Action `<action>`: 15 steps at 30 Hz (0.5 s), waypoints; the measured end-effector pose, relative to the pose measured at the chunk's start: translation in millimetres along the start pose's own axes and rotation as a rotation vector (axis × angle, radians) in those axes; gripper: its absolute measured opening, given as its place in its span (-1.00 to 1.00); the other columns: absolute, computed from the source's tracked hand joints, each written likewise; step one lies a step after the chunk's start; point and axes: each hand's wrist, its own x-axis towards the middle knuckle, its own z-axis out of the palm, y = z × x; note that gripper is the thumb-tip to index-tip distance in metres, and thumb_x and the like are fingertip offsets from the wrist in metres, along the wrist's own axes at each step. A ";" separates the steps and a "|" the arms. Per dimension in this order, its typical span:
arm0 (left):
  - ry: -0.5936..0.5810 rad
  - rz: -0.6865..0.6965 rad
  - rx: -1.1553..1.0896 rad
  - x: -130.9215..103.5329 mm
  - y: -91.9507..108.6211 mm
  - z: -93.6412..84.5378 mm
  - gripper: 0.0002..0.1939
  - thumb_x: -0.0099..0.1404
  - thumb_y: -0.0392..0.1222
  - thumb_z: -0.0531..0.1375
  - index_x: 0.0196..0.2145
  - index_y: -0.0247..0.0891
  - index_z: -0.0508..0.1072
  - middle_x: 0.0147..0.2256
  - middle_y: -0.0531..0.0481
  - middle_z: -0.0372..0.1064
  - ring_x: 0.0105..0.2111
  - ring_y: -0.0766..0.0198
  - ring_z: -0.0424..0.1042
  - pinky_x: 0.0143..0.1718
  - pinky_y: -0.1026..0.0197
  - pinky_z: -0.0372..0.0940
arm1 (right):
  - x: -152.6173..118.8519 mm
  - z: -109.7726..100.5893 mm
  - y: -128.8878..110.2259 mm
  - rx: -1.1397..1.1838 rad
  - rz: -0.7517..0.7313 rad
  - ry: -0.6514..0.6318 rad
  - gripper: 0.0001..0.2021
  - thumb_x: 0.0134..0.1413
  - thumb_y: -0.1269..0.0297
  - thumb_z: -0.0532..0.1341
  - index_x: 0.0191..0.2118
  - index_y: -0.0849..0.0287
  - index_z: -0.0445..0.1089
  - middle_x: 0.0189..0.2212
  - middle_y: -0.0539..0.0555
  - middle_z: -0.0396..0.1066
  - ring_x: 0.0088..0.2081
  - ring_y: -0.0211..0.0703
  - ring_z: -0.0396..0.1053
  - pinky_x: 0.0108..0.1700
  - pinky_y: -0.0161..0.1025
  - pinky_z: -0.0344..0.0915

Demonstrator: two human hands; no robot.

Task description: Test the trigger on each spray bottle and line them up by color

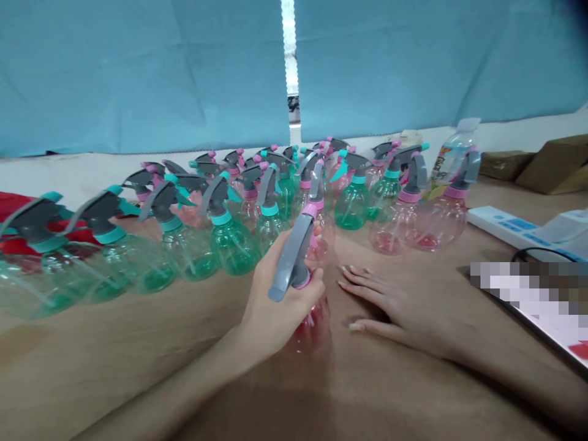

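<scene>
In the middle of the head view, my left hand (280, 294) is wrapped round the neck of a pink spray bottle (315, 327) with a grey and pink trigger head. Its nozzle points away from me, and part of the bottle is hidden by my fingers and thumb. To the right, my right hand (390, 300) lies flat on the brown table (184, 361), fingers spread, holding nothing. Just beyond both hands stand more spray bottles: a green one (234, 248) with a teal collar on the left, and a pink one (392, 226) on the right.
Several green and pink spray bottles fill the back and left. A clear labelled drink bottle (452, 153) stands behind them. On the right are a white device (500, 226), a blurred-out flat object (537, 306) and a cardboard box (555, 162). A blue curtain (160, 73) hangs behind.
</scene>
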 end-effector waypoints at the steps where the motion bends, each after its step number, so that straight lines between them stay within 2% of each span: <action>1: 0.000 0.007 -0.004 -0.1 -0.3 0.0 -0.65 0.15 -0.29 0.17 -0.08 -0.08 0.38 -0.42 0.10 0.43 -0.43 0.24 0.44 -0.37 0.22 0.35 | 0.0 0.3 0.0 0.002 -0.001 0.005 -0.27 0.20 -0.17 0.06 0.33 0.22 0.04 0.35 0.21 -0.12 0.35 0.10 -0.17 0.31 0.14 -0.11; 5: -0.020 0.000 -0.016 0.2 -0.3 -0.4 -0.58 0.14 -0.31 0.16 -0.02 -0.07 0.36 -0.48 0.13 0.37 -0.49 0.24 0.39 -0.41 0.20 0.33 | -0.1 0.2 -1.7 0.010 0.000 0.024 -0.29 0.19 -0.15 0.10 0.32 0.17 0.06 0.34 0.19 -0.08 0.34 0.11 -0.15 0.31 0.16 -0.11; 11: -0.036 0.020 -0.014 0.8 4.7 -1.7 -0.67 0.06 -0.35 0.11 -0.18 -0.12 0.32 -0.51 0.13 0.32 -0.52 0.22 0.35 -0.42 0.17 0.32 | -0.1 -0.9 -4.1 0.016 0.002 0.030 -0.31 0.20 -0.14 0.09 0.32 0.15 0.07 0.34 0.20 -0.06 0.34 0.13 -0.15 0.30 0.19 -0.09; 15: -0.032 0.061 0.025 0.3 7.4 -2.7 -0.76 0.04 -0.33 0.10 -0.29 -0.12 0.29 -0.53 0.13 0.28 -0.57 0.25 0.30 -0.44 0.17 0.30 | 0.0 -0.7 -3.0 0.014 0.004 0.011 -0.29 0.20 -0.16 0.08 0.32 0.21 0.08 0.34 0.22 -0.09 0.34 0.13 -0.16 0.31 0.18 -0.11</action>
